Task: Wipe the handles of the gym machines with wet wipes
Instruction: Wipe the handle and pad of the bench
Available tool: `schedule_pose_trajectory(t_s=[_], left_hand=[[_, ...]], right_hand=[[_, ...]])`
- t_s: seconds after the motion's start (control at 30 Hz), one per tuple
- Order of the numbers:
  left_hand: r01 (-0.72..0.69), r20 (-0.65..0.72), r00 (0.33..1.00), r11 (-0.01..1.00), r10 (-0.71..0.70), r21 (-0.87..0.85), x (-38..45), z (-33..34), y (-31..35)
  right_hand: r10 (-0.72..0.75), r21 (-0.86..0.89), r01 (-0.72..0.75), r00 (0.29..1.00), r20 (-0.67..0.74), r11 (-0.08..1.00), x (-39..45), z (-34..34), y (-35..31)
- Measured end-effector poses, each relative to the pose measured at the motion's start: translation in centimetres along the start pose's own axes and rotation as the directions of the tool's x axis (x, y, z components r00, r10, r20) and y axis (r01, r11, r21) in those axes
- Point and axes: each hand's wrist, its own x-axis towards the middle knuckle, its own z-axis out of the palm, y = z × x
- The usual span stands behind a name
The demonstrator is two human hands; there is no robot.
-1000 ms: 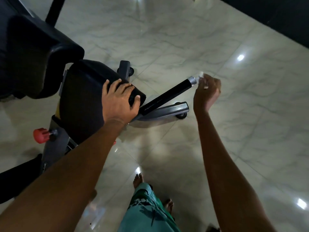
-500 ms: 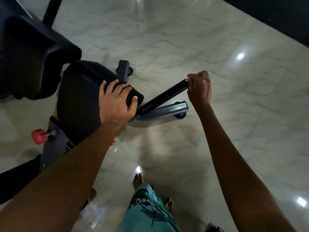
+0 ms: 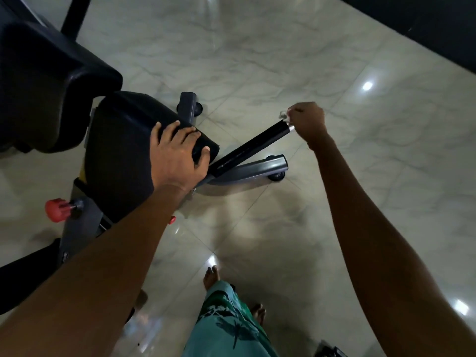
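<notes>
A black foam handle (image 3: pixel 253 145) sticks out to the right from the gym machine, ending in a short silver tip. My right hand (image 3: pixel 307 122) is at that outer tip, fingers curled round a small white wet wipe (image 3: pixel 284 115) that pokes out beside the handle's end. My left hand (image 3: pixel 177 154) rests on the front edge of the black padded seat (image 3: pixel 123 140), fingers spread over the pad and thumb down its side.
A larger black back pad (image 3: pixel 46 81) fills the upper left. A red adjustment knob (image 3: pixel 56 210) juts out at the left. The machine's grey foot with a wheel (image 3: pixel 275 168) lies under the handle. My bare feet (image 3: pixel 211 276) stand on glossy marble floor.
My right hand slid inward along the handle half a second ago, and has now moved back out to its tip. The left hand has stayed on the seat pad.
</notes>
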Motion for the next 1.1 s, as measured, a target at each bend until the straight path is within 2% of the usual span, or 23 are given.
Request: schedule_pose_trajectory(t_s=[0.07, 0.1, 0.17, 0.27, 0.33, 0.53, 0.6, 0.67, 0.73, 0.8, 0.9, 1.0, 1.1], left_hand=[[-0.001, -0.002, 1.000, 1.000, 0.001, -0.002, 0.0, 0.0, 0.0], [0.000, 0.001, 1.000, 1.000, 0.000, -0.002, 0.0, 0.1, 0.0], [0.003, 0.008, 1.000, 1.000, -0.003, 0.002, -0.1, 0.1, 0.0], [0.009, 0.024, 1.000, 1.000, -0.009, 0.011, -0.1, 0.1, 0.0], [0.011, 0.042, 0.999, 1.000, -0.011, 0.015, 0.0, 0.0, 0.1], [0.006, 0.040, 0.999, 1.000, -0.006, 0.016, 0.0, 0.0, 0.1], [0.010, 0.031, 0.999, 1.000, -0.011, 0.012, 0.0, 0.0, 0.1], [0.012, 0.036, 0.999, 1.000, -0.013, 0.015, 0.0, 0.1, 0.2], [0.009, 0.046, 0.999, 1.000, -0.010, 0.014, 0.0, 0.1, 0.2], [0.009, 0.048, 0.999, 1.000, -0.010, 0.016, 0.0, 0.0, 0.2], [0.013, 0.044, 0.999, 1.000, -0.013, 0.013, 0.1, 0.0, 0.2], [0.015, 0.034, 0.999, 1.000, -0.015, 0.006, 0.0, 0.0, 0.2], [0.017, 0.047, 0.999, 1.000, -0.017, 0.004, 0.1, -0.1, 0.3]], right_hand=[[0.146, 0.242, -0.137, 0.989, -0.023, 0.961, -0.3, 0.0, 0.7], [0.190, 0.303, -0.173, 0.981, -0.030, 0.937, -0.8, 0.2, 1.2], [0.183, 0.281, -0.158, 0.981, -0.062, 0.946, -2.1, 0.4, 1.7], [0.002, 0.180, 0.024, 0.989, -0.145, 0.983, -3.0, 0.4, 1.5], [-0.043, 0.183, 0.071, 0.988, -0.149, 0.981, -3.0, 0.6, 0.8], [0.076, 0.223, -0.037, 0.983, -0.165, 0.974, -3.1, 1.2, 1.8], [0.014, 0.122, 0.012, 0.978, -0.209, 0.992, -4.0, 1.7, 1.9], [-0.132, -0.038, 0.126, 0.962, -0.241, 0.991, -4.5, 2.3, 1.5], [-0.218, -0.113, 0.196, 0.946, -0.239, 0.974, -3.9, 2.4, 1.2], [-0.168, -0.063, 0.157, 0.961, -0.220, 0.986, -3.1, 2.4, 0.9], [-0.084, 0.119, 0.126, 0.948, -0.307, 0.985, -3.5, 3.4, 1.0], [-0.268, -0.032, 0.274, 0.898, -0.348, 0.961, -5.4, 6.2, 2.0], [-0.541, -0.167, 0.515, 0.796, -0.272, 0.841, -6.0, 7.0, 3.1]])
